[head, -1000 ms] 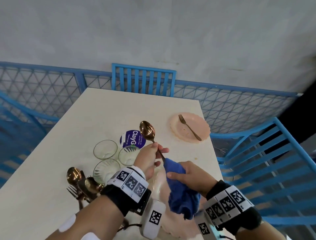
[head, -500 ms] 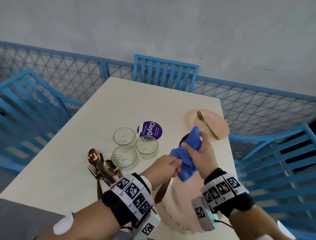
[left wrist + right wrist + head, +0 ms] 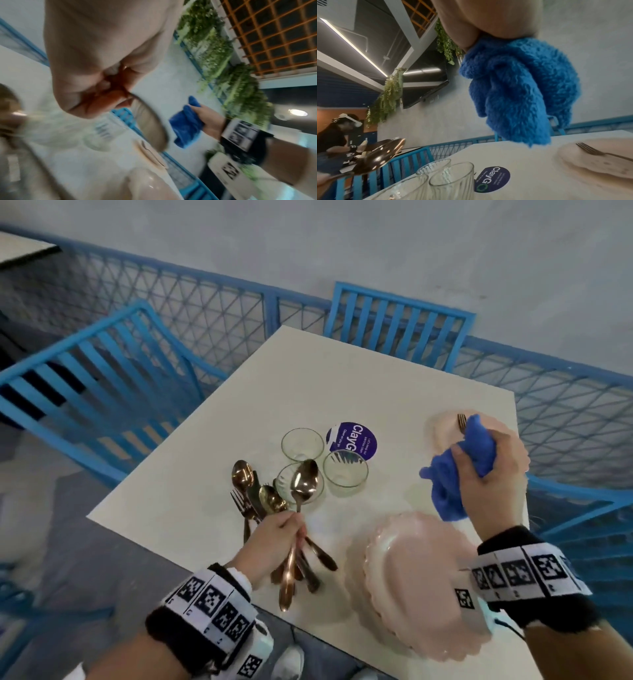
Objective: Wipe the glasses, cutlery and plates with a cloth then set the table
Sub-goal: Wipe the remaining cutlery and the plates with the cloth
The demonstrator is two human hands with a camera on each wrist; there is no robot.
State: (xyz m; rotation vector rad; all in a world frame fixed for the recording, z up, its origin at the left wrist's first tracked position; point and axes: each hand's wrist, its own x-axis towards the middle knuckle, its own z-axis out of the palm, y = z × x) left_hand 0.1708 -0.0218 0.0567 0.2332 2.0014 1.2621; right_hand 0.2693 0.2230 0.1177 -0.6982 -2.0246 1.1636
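Our left hand [image 3: 277, 534] pinches a copper spoon [image 3: 301, 491] by its neck, bowl up over the cutlery pile [image 3: 260, 508]; our right hand [image 3: 486, 477] is bunched tight around the blue cloth [image 3: 445, 487], apart from the spoon. We judge we are between wiping and laying this spoon down. Next it needs a place, probably beside the far plate [image 3: 442, 429] holding 1 fork [image 3: 461, 421]. 3 glasses [image 3: 344, 472] and the plate stack [image 3: 418, 583] wait; the blurred left wrist view hides the fingertips.

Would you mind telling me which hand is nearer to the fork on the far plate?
Right. The right hand, gripping the cloth, hovers right by the fork; the left hand, holding a spoon, is across the table.
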